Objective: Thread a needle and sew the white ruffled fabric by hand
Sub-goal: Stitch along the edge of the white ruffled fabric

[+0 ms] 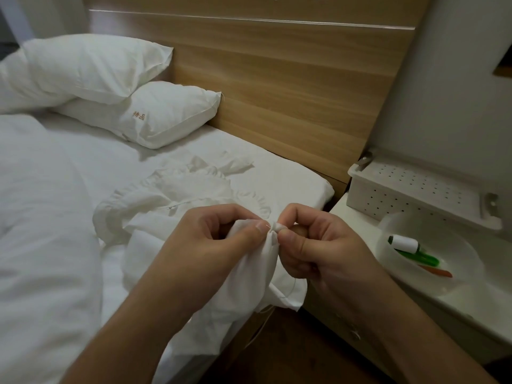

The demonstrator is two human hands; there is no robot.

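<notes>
A fold of the white ruffled fabric [177, 200] is pinched between thumb and forefinger of the left hand [210, 245], while a small bunched tip of the cloth is gripped by the curled fingers of the right hand [313, 245] just beside it (a thin needle [267, 225] is glimpsed between them). Beyond the hands, the fabric is spread over the bed [291, 176]; right of the right hand, a spool of white thread [406, 242] is seen in a white bowl [457, 284].

Dim, soft indoor light; muted colours; wide-angle bending at edges; slight overall softness.
</notes>
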